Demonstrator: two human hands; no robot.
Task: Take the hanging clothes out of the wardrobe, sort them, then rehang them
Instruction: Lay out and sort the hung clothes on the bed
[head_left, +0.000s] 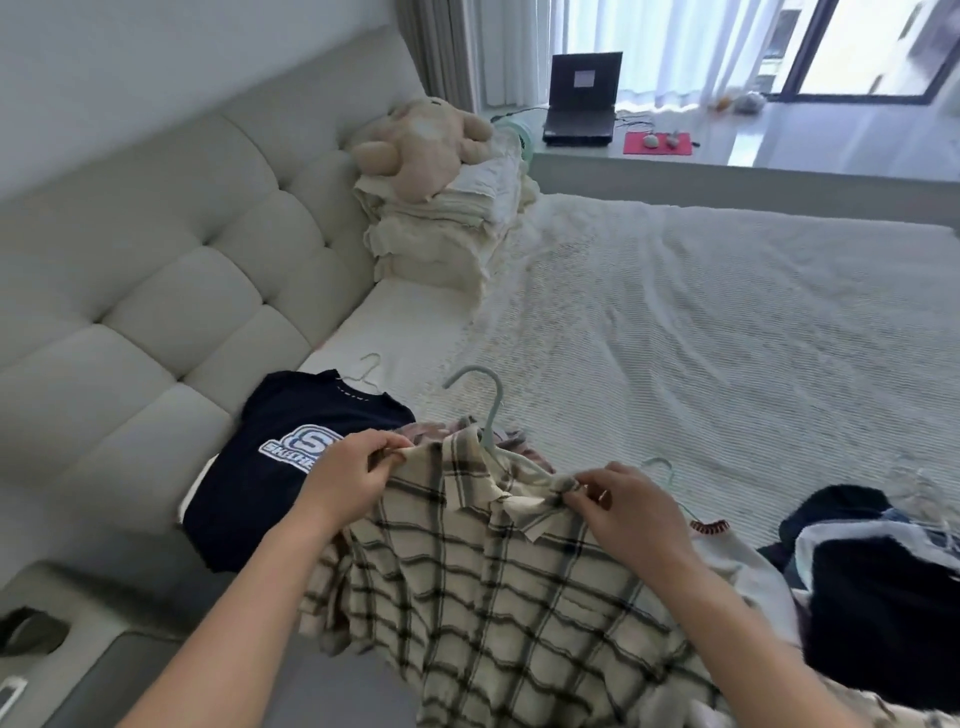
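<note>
From the head view, my left hand (353, 475) and right hand (626, 506) each pinch a shoulder of the plaid shirt (493, 582), on its hanger (485, 410) over the bed (701, 322). I judge it light, limp; shoulders grip best.

Where things lie on the bed

The shirt (493, 571) lies on the bed (701, 322) in front, on a hanger (485, 410); a T-shirt (280, 467) lies left of it, by the headboard (156, 270); a clothes pile (872, 587) sits right; folded blankets (441, 228) lie behind, a soft toy (421, 145) on top.
</note>
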